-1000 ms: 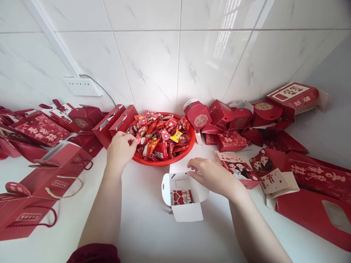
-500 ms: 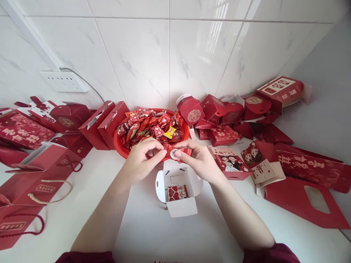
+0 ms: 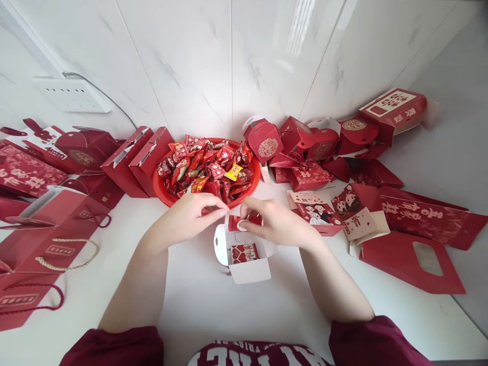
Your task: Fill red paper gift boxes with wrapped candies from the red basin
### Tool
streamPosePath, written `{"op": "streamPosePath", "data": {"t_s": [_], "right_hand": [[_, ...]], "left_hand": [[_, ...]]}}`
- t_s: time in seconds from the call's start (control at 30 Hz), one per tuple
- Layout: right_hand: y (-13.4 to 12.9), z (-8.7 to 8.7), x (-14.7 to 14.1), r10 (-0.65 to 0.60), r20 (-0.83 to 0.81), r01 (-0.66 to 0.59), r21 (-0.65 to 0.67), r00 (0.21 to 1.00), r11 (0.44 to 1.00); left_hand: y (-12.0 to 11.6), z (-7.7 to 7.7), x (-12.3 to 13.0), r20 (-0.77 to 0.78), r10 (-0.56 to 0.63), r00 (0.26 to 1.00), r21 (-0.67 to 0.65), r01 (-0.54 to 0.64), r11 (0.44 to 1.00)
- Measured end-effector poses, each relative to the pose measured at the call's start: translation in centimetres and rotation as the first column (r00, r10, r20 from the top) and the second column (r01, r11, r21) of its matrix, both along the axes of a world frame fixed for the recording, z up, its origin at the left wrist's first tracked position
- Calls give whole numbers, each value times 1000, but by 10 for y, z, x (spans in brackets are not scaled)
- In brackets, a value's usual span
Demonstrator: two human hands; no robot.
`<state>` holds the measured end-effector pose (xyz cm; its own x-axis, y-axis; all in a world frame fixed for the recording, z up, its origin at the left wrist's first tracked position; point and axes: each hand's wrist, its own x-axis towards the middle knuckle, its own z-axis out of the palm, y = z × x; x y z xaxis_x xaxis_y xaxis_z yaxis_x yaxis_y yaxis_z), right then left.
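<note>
A small red wrapped candy (image 3: pixel 233 222) with a pale round mark is pinched in my right hand (image 3: pixel 272 221). It hangs over the back of a white-lined open box (image 3: pixel 251 273), whose flaps are spread. Inside the box lies a red and white packet (image 3: pixel 244 252) with heart shapes. My left hand (image 3: pixel 198 213) is just left of the candy, apart from it, its thumb and finger nearly meeting and nothing visible between them. Behind both hands stands a red bowl (image 3: pixel 157 184) heaped with wrapped sweets, one of them a yellow packet (image 3: pixel 234 172).
Red gift boxes with rope handles (image 3: pixel 57 244) line the left side, with tall red boxes (image 3: pixel 150 162) beside the bowl. More red boxes (image 3: pixel 267 145) and a flat red bag (image 3: pixel 396 259) crowd the right. A tiled wall (image 3: pixel 198 76) with a socket strip (image 3: pixel 72 95) is behind.
My right hand has lowered the candy toward the box's opening. My left hand has come away from the candy. The camera view has shifted slightly.
</note>
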<state>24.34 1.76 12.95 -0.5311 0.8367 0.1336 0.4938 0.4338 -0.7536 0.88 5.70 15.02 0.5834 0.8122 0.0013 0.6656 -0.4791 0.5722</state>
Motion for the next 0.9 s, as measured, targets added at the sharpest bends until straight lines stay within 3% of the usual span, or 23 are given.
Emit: {"op": "streamPosePath", "data": {"t_s": [0.13, 0.27, 0.33, 0.47, 0.63, 0.77, 0.9], "right_hand": [[-3, -17, -20, 69, 405, -85, 20, 912, 996], [-2, -29, -42, -66, 661, -11, 112, 747, 994], [-4, -26, -43, -67, 662, -16, 119, 747, 993], [-8, -9, -27, -50, 554, -35, 141, 831, 989], [-1, 2, -1, -212, 469, 130, 201, 857, 971], [24, -1, 15, -353, 401, 287, 217, 845, 933], [65, -9, 16, -358, 360, 284, 243, 862, 928]], "left_hand": [[6, 4, -18, -39, 171, 985, 77, -167, 983], [11, 5, -27, -62, 240, 969, 93, -234, 968], [13, 4, -27, -63, 265, 962, 113, -257, 960], [17, -1, -23, -65, 281, 958, 198, -263, 944], [19, -9, -15, -132, 136, 982, 139, -117, 983], [16, -14, -10, -216, 82, 973, 111, -59, 992], [15, -16, -7, -280, 117, 953, 167, -71, 983]]}}
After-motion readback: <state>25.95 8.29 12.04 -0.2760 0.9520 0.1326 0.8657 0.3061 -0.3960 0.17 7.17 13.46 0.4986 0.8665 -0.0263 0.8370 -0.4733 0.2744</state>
